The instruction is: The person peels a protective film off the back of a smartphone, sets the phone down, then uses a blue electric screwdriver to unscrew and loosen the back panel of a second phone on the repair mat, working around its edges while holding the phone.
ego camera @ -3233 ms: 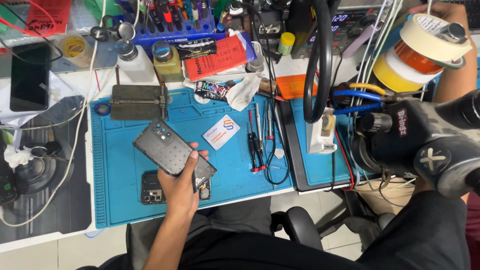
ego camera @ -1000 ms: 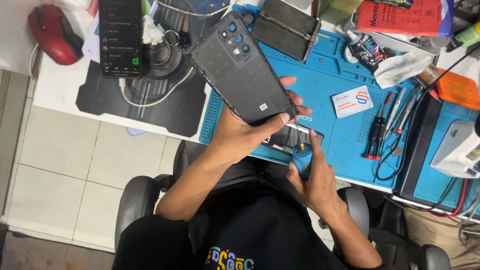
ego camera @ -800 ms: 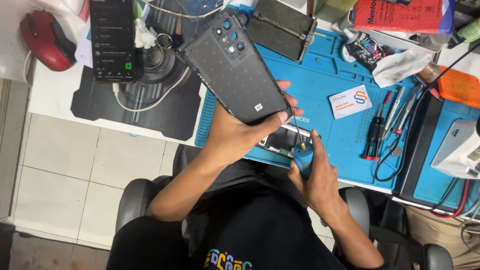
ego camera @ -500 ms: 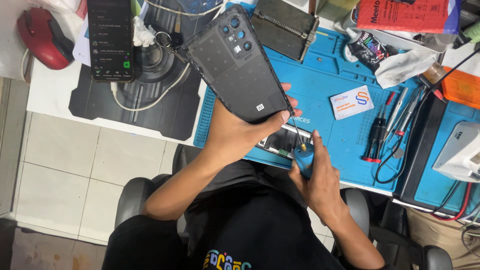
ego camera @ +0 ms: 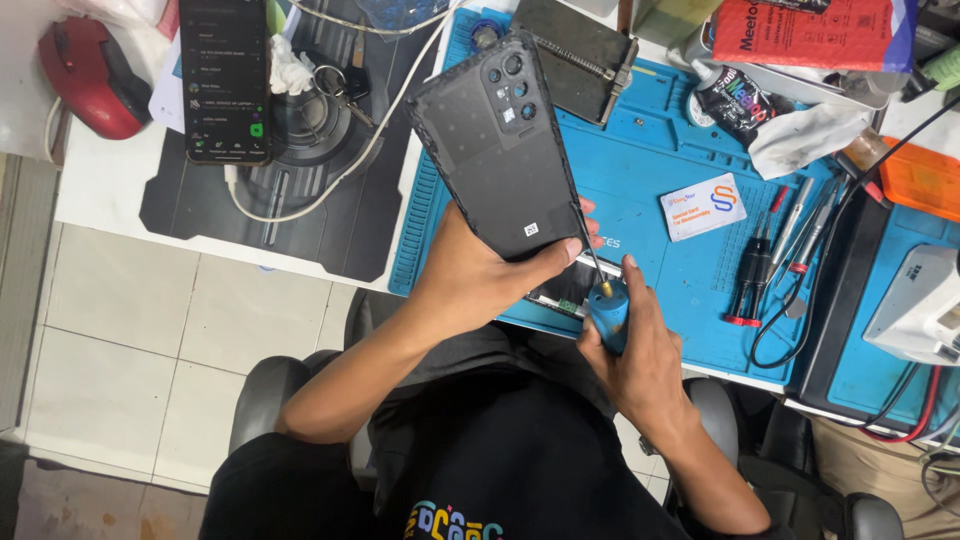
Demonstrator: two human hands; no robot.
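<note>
Left hand grips phone back cover | right hand grips blue screwdriver, tip at cover edge

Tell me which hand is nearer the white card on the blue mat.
Right. The right hand, holding a blue screwdriver, sits just below-left of the white card; the left hand is farther left, holding the phone.

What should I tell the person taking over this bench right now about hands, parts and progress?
Left hand: grips the dark phone back cover by its lower end, lifted and tilted above the blue mat.
Right hand: holds a blue-handled screwdriver, its thin shaft pointing up along the cover's right edge.
Opened phone body: lies on the mat under the hands, mostly hidden.
Done: the cover is off the body.
Left: I cannot tell what the tip touches. More screwdrivers and a white card lie to the right.
</note>
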